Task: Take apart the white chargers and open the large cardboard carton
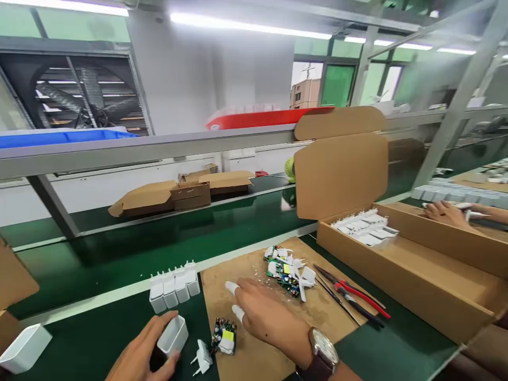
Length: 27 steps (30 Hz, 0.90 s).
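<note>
Left hand (143,352) grips white shell (173,335) toward desk's (95,330) near edge, mouth up, likely for access. Right hand (264,312) looks empty, fingers parted over cardboard (254,365). Circuit board (225,336) beside plug (203,357) (wired together, seemingly), probably for reach.

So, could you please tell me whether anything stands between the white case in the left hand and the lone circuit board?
Yes, partly: the white plug lies in the near side of the gap between the case and the board. The right hand is beyond the board.
</note>
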Tool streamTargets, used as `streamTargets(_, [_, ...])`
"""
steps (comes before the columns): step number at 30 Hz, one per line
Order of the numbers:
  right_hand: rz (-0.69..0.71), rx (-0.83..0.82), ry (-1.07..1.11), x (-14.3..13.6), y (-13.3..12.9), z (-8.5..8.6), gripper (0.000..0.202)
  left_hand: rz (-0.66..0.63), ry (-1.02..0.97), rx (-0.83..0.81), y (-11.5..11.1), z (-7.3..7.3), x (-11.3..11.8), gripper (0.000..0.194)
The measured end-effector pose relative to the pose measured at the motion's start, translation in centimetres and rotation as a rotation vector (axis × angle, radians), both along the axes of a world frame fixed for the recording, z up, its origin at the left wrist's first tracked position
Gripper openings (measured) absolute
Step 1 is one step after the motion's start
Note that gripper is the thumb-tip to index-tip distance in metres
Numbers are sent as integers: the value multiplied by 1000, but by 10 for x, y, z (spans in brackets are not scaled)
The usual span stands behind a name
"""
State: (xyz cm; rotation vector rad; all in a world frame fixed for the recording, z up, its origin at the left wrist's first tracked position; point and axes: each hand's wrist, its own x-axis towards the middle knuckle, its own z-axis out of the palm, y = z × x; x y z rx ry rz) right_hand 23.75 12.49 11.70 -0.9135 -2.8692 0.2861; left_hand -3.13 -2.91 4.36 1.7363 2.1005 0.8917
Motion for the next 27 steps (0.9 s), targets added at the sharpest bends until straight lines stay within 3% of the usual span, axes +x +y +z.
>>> streamTargets(2, [-42,-41,-127,-3,-2,-5,25,38,-64,-42,5,0,8,59])
streamTargets(4, [20,-112,-151,-9,-3,-12,22,51,-120,-61,6,3,12,59])
streamTargets(10, [193,-213,31,-41,2,-13,21,56,-196,-49,4,7,10,50])
streamTargets(15, [244,-248,24,-56,0,-15,50,91,-260,-95,1,2,8,54])
streamTargets(19, [323,-344,164,-52,-2,-29,56,114,-252,-115,2,1,9,54])
streamTargets(24, [137,-376,126,-63,-17,-31,65,146,-237,-31,4,-5,5,68])
streamTargets(27, [180,-334,73,-69,-22,-34,49,131,-231,-12,3,-11,-3,85])
